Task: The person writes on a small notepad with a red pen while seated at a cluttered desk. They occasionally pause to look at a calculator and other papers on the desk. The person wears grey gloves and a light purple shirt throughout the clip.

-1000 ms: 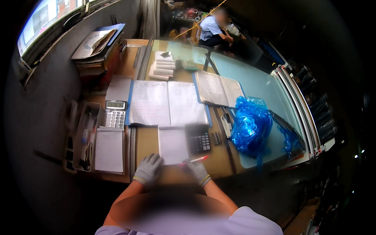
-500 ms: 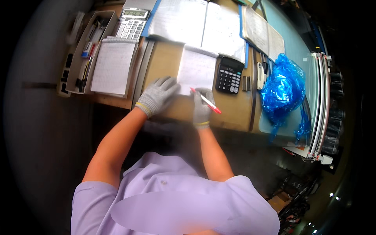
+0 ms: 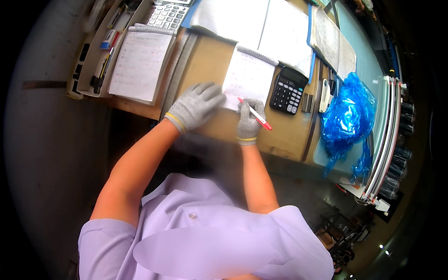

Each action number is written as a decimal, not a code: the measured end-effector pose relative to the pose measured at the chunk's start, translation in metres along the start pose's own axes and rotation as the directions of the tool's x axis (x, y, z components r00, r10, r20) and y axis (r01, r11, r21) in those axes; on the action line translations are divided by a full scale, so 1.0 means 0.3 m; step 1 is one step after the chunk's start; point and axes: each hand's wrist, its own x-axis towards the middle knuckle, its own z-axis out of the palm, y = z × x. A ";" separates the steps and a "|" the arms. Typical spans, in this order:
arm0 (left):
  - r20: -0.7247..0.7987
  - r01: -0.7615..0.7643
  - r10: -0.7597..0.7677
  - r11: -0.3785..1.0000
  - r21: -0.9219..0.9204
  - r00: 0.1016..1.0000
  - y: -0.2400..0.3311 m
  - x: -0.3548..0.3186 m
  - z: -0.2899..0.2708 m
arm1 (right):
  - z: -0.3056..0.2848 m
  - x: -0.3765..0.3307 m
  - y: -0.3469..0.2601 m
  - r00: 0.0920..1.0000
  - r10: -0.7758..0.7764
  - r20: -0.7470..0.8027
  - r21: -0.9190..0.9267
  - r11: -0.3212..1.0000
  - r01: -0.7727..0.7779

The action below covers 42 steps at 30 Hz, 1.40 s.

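Observation:
Both hands wear grey knit gloves with yellow cuffs. My right hand (image 3: 251, 121) grips a red-and-white pen (image 3: 260, 118), its red tip over the lower part of a spiral notepad (image 3: 247, 74). Handwriting covers parts of the notepad's page. Lying flat with fingers stretched out, my left hand (image 3: 198, 106) rests on the table at the notepad's lower left edge. A black calculator (image 3: 288, 91) lies just right of the notepad.
Beyond the notepad lies a large open ledger (image 3: 228, 21). At left are a second notepad (image 3: 141, 63), a pen tray (image 3: 86, 77) and a silver calculator (image 3: 165, 16). To the right are a white stapler (image 3: 325, 95), a crumpled blue plastic bag (image 3: 349, 114) and a worn booklet (image 3: 332, 42).
The view has shifted, so the table's things appear farther right. My right hand still holds the pen at the notepad's lower part, and my left hand stays beside it.

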 end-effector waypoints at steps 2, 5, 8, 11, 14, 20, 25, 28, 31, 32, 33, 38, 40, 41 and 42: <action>-0.005 -0.002 0.002 1.000 0.007 1.000 -0.001 -0.002 0.006 | -0.008 -0.002 0.005 1.000 -0.015 0.003 -0.034 0.999 0.015; -0.005 -0.001 0.001 1.000 0.008 1.000 -0.011 -0.004 0.012 | -0.002 -0.002 -0.016 0.999 -0.025 0.020 -0.065 0.998 0.026; -0.002 0.002 -0.002 1.000 -0.004 1.000 -0.011 -0.008 0.012 | 0.009 -0.009 -0.025 0.997 -0.056 0.057 -0.095 0.994 0.062; 0.004 -0.010 0.010 1.000 -0.007 1.000 -0.008 0.001 0.019 | 0.019 0.001 0.044 0.983 -0.172 0.060 -0.153 0.972 0.180; 0.007 -0.002 0.002 1.000 -0.014 1.000 -0.006 -0.001 0.010 | 0.022 0.003 0.040 0.986 -0.149 0.069 -0.128 0.979 0.157; 0.005 -0.002 0.002 1.000 -0.005 1.000 -0.011 -0.002 0.012 | 0.020 0.007 0.003 0.990 -0.095 0.100 -0.156 0.982 0.110; 0.007 -0.008 0.008 1.000 0.004 1.000 -0.014 -0.002 0.015 | 0.027 0.013 -0.011 0.988 -0.113 0.101 -0.172 0.977 0.129; 0.007 -0.010 0.010 1.000 0.000 1.000 -0.016 -0.002 0.017 | 0.019 0.011 -0.007 0.987 -0.072 0.144 -0.215 0.971 0.102; 0.008 -0.005 0.005 1.000 -0.004 1.000 -0.012 0.002 0.011 | 0.020 0.011 -0.008 0.986 -0.083 0.145 -0.216 0.970 0.113; 0.009 -0.006 0.006 1.000 -0.003 1.000 -0.012 0.002 0.010 | 0.021 0.011 -0.011 0.986 -0.080 0.148 -0.219 0.969 0.111; 0.011 -0.005 0.005 1.000 -0.003 1.000 -0.011 0.002 0.010 | 0.022 0.011 -0.018 0.986 -0.077 0.151 -0.222 0.969 0.110; 0.008 -0.006 0.006 1.000 -0.011 1.000 -0.008 0.013 0.003 | 0.015 0.016 -0.008 0.985 -0.082 0.149 -0.209 0.971 0.112; -0.001 -0.004 0.004 1.000 -0.003 1.000 -0.010 0.008 0.007 | 0.023 0.017 -0.005 0.983 -0.131 0.127 -0.215 0.964 0.156; -0.007 -0.006 0.006 1.000 0.000 1.000 -0.010 0.007 0.007 | 0.020 0.017 -0.004 0.982 -0.126 0.138 -0.218 0.964 0.155; -0.013 -0.008 0.008 1.000 0.002 1.000 -0.011 0.005 0.009 | 0.016 0.016 -0.003 0.982 -0.121 0.148 -0.222 0.963 0.153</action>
